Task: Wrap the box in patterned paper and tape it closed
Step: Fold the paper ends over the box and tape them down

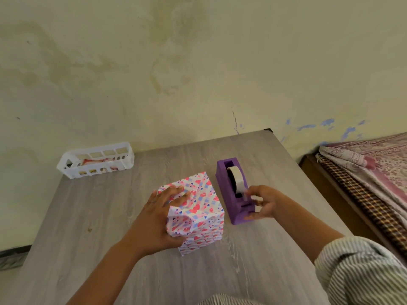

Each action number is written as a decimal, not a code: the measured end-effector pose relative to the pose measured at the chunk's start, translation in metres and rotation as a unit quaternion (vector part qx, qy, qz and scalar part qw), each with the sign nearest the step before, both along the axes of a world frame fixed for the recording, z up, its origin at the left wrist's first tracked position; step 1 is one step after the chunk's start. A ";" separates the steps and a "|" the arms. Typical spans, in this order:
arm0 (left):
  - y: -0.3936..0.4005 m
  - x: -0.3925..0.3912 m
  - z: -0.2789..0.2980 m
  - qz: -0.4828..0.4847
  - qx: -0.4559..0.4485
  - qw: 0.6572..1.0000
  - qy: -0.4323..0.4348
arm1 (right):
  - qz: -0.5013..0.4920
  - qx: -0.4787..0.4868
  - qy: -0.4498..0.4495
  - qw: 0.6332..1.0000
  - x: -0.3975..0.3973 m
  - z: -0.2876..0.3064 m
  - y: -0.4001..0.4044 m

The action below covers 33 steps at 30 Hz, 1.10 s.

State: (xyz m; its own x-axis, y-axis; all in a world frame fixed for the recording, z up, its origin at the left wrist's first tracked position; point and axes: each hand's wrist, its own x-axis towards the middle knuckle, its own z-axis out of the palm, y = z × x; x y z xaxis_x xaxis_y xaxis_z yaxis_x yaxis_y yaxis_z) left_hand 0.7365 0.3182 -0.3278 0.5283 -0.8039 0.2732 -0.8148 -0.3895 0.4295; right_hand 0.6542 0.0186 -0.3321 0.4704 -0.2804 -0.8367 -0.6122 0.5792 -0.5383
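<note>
Purple tape dispenser (236, 192) sits just right of the box (198, 208), which stands mid-table wrapped in heart-print paper (207, 221), long axis running near-to-far. Left hand (158, 219) lies w/ fingers spread over the box's top-left folds, pressing paper down. Right hand (261, 203) is at the dispenser's near end, thumb & finger pinching the tape end (245, 193). Likely next: strip travels left to the seam, so right hand is the nearer one.

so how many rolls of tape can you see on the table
1. A white tape roll sits in the purple dispenser, right of the wrapped box; the right hand pinches its free end. The white basket at the far left may hide others.
</note>
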 end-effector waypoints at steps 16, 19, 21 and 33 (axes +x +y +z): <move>0.000 -0.004 -0.001 0.011 -0.002 1.000 0.022 | -0.217 -0.044 -0.182 0.958 -0.034 -0.045 0.024; -0.001 -0.004 0.000 0.008 -0.001 1.000 0.022 | -0.199 -0.036 -0.181 0.962 -0.037 -0.051 0.018; -0.001 -0.004 0.001 0.007 -0.001 1.000 0.024 | -0.177 -0.042 -0.185 0.966 -0.040 -0.052 0.017; -0.001 -0.005 -0.001 0.010 -0.007 0.999 0.031 | -0.014 -0.222 -0.165 0.961 -0.048 -0.062 0.009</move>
